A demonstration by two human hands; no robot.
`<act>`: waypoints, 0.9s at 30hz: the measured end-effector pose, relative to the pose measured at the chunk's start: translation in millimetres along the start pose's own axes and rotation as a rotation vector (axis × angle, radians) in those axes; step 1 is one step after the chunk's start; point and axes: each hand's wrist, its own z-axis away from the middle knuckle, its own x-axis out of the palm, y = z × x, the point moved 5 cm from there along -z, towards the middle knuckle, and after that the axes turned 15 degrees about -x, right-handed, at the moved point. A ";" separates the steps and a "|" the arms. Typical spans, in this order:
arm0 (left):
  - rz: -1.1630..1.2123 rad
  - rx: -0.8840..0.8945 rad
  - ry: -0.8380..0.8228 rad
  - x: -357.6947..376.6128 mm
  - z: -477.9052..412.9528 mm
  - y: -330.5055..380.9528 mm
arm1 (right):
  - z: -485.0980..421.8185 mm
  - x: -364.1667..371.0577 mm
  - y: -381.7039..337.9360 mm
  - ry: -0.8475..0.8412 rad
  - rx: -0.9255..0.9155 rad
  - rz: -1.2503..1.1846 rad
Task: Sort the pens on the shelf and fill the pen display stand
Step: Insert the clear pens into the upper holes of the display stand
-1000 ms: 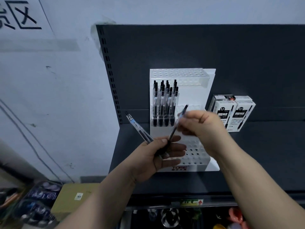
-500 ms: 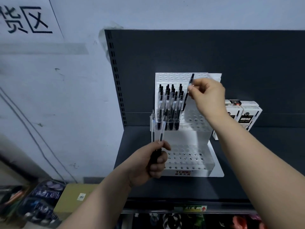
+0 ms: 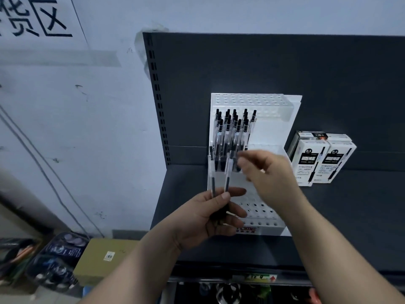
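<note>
A white tiered pen display stand (image 3: 275, 130) stands on the dark shelf (image 3: 341, 218). Several black-capped clear pens (image 3: 232, 137) fill the left holes of its middle tier; the top and bottom tiers show only holes. My left hand (image 3: 210, 218) grips two clear pens (image 3: 226, 178) by their lower ends and holds them upright in front of the stand. My right hand (image 3: 267, 172) is blurred, with its fingertips right beside the top of the right-hand pen; whether they pinch it is unclear.
Two white pen boxes (image 3: 324, 161) lean against the shelf's back panel to the right of the stand. A cardboard box (image 3: 105, 257) and wrapped goods (image 3: 54, 262) lie on the floor at the lower left. More items sit on the shelf below.
My right hand set its pen into the stand's middle tier and came back down to the pens in my left hand. My left hand turned its pens upright.
</note>
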 end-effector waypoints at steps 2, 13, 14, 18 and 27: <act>-0.016 -0.021 -0.018 4.5 -3.0 -1.9 | 11.3 6.4 -1.7 -0.003 0.042 -0.125; -0.071 0.068 0.224 1.9 -18.4 2.8 | -9.7 -33.5 -1.8 0.180 0.082 -0.206; -0.090 0.071 0.244 -2.2 -17.3 3.4 | -20.3 -44.6 -5.2 0.250 0.030 -0.190; -0.109 0.094 0.284 -12.6 -13.6 6.6 | -54.6 -62.1 -12.9 0.385 -0.171 0.032; -0.089 0.147 0.274 -16.1 -5.1 9.5 | -69.7 -29.0 20.3 0.272 -0.165 0.265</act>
